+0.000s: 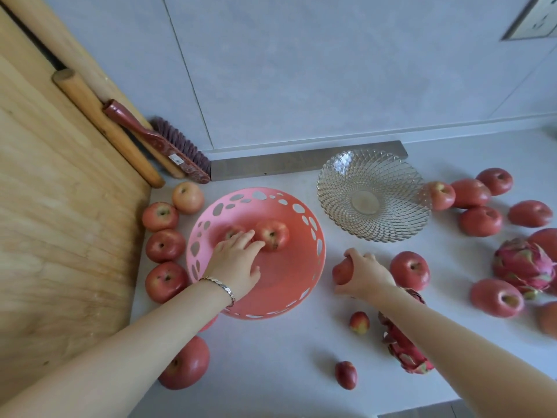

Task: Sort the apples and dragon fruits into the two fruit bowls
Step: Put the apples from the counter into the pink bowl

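A pink perforated bowl (289, 203) stands left of centre with two red apples inside. My left hand (236, 260) reaches into it, fingers spread and touching both apples (272, 232), gripping neither. My right hand (366, 276) is closed over a red apple (342, 271) just right of the pink bowl. A clear glass bowl (373, 176) sits empty at the back. One dragon fruit (404, 348) lies under my right forearm, another dragon fruit (524, 263) at the right edge.
Several apples line the pink bowl's left side beside a wooden board (60, 221). More apples lie at the right and front, two small ones near the counter's front edge. A brush (168, 149) and rolling pin (105, 125) lean at the back left.
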`<act>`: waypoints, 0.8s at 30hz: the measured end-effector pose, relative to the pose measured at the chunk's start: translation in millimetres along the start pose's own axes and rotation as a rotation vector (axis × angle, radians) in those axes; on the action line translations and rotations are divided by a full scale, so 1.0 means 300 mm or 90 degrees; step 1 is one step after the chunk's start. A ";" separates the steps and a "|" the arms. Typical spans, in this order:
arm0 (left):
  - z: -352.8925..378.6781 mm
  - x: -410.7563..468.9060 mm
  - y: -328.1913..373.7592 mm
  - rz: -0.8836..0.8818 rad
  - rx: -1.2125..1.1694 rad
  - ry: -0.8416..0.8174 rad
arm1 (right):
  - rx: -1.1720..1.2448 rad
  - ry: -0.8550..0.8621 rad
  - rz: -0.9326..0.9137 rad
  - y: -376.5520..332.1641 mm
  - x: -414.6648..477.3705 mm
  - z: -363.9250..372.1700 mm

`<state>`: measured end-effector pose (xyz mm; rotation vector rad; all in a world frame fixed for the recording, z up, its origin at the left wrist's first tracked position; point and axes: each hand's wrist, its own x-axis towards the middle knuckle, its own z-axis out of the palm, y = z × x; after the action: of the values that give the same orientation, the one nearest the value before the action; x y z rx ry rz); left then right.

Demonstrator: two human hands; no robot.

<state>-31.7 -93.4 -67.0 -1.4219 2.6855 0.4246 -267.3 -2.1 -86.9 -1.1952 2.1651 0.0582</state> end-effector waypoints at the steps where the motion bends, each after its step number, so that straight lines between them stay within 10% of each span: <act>1: -0.009 -0.007 -0.011 -0.005 -0.009 0.008 | 0.049 0.022 0.006 0.001 -0.011 -0.010; 10: -0.008 -0.066 -0.140 -0.342 -0.190 0.102 | 0.242 0.209 -0.337 -0.136 -0.125 -0.116; 15: 0.030 -0.059 -0.167 -0.429 -0.398 0.093 | 0.263 0.113 -0.271 -0.300 -0.099 -0.018; 24: 0.030 -0.118 -0.140 -0.368 -0.318 0.164 | 0.209 0.004 -0.240 -0.471 -0.050 0.190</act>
<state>22.3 -84.8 -77.4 -2.4304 2.2471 0.9436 -123.4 -54.1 -86.0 -1.3787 1.8288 -0.4438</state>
